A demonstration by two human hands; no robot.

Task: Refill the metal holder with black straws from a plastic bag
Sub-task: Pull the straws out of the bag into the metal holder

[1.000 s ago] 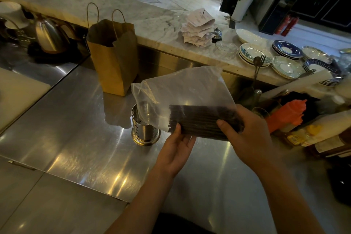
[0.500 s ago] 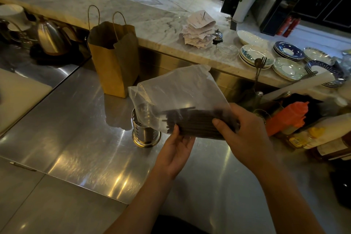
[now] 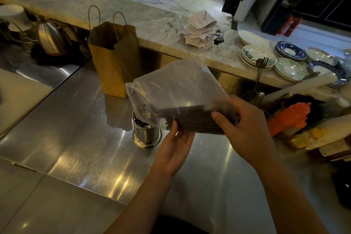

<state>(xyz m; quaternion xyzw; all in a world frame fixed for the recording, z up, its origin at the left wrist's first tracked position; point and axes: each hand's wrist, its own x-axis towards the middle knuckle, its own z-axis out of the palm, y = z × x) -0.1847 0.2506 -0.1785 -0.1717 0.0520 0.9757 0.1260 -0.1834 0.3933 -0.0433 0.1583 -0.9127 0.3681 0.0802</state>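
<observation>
A clear plastic bag (image 3: 176,89) is held above the steel counter, its open end pointing left over the metal holder (image 3: 146,135). A bundle of black straws (image 3: 193,120) lies along the bag's lower edge. My right hand (image 3: 245,129) grips the bag and the straws' right end. My left hand (image 3: 176,148) supports the bag from below, fingertips on the straws' left end. The round, perforated metal holder stands upright on the counter, its top partly hidden by the bag. Some dark straw ends show inside it.
A brown paper bag (image 3: 114,59) stands behind the holder. A kettle (image 3: 50,38) sits far left. Stacked plates (image 3: 256,57) and a spike of receipts (image 3: 199,30) are on the marble ledge. An orange squeeze bottle (image 3: 292,116) and other bottles crowd the right side.
The bag has tilted a little, its open end dropping closer over the holder. Both hands keep the same hold and have shifted only slightly.
</observation>
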